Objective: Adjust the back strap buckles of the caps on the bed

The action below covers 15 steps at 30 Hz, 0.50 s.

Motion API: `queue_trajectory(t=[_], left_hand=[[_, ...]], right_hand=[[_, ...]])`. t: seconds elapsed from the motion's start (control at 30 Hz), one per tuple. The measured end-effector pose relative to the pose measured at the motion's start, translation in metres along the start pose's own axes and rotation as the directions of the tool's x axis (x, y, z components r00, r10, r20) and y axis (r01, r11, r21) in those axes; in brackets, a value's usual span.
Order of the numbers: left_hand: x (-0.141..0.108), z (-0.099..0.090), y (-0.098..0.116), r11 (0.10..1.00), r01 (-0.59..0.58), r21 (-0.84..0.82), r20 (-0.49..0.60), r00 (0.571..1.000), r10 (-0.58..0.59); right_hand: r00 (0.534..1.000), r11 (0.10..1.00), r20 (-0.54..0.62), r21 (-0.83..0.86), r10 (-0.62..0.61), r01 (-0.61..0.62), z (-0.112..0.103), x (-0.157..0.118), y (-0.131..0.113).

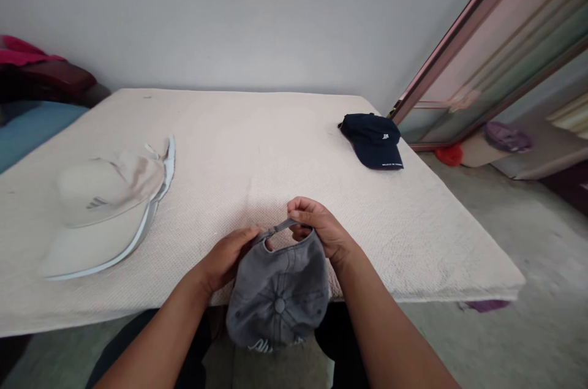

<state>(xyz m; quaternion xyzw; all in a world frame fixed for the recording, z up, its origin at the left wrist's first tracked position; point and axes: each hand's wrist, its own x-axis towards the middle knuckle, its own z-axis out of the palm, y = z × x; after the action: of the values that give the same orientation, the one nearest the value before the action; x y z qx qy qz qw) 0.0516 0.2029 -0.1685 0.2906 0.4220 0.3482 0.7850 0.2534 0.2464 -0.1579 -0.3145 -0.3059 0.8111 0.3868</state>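
While the grey cap (279, 297) is held at the table's (275, 162) near edge, its back strap (278, 228) pinched by the right hand (319, 226), its side gripped by the left hand (227, 257), hands slightly apart.

At six o'clock, the grey cap (279, 282) is matt cloth, softly creased and washed-looking, with a cloth-covered button (279, 305) and pale, thread-like lettering (261, 346). The cream cap (105, 193) at nine o'clock looks like smooth, matt fabric, loosely wrinkled. The navy cap (370, 135) at two o'clock is matt cloth. The surface (257, 150) wears dimpled, textured cloth; the wall (229, 15) at twelve is smooth and matt.
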Motion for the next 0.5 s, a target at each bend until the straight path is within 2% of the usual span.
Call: queue_trajectory(t=[0.1,0.23,0.3,0.37,0.5], left_hand=[[-0.001,-0.003,-0.001,0.99,0.107,-0.09,0.022,0.994,-0.106],[-0.005,-0.003,-0.001,0.995,0.084,-0.044,0.163,0.984,-0.076],[-0.006,-0.002,0.0,0.994,0.075,-0.085,0.228,0.972,-0.054],[-0.004,-0.001,0.003,0.981,0.046,-0.189,0.193,0.981,-0.009],[0.002,-0.004,0.014,0.925,-0.045,-0.378,-0.052,0.998,0.027]], right_hand=[[0.999,0.999,0.004,0.034,-0.039,0.038,-0.003,-0.001,-0.004],[0.994,0.989,-0.023,0.097,-0.109,0.11,-0.007,0.0,-0.009],[0.991,0.984,-0.047,0.124,-0.123,0.128,-0.009,0.002,-0.009],[0.99,0.984,-0.083,0.133,-0.112,0.122,-0.01,0.004,-0.008],[0.987,0.991,-0.136,0.093,-0.087,0.1,-0.01,0.006,-0.003]])
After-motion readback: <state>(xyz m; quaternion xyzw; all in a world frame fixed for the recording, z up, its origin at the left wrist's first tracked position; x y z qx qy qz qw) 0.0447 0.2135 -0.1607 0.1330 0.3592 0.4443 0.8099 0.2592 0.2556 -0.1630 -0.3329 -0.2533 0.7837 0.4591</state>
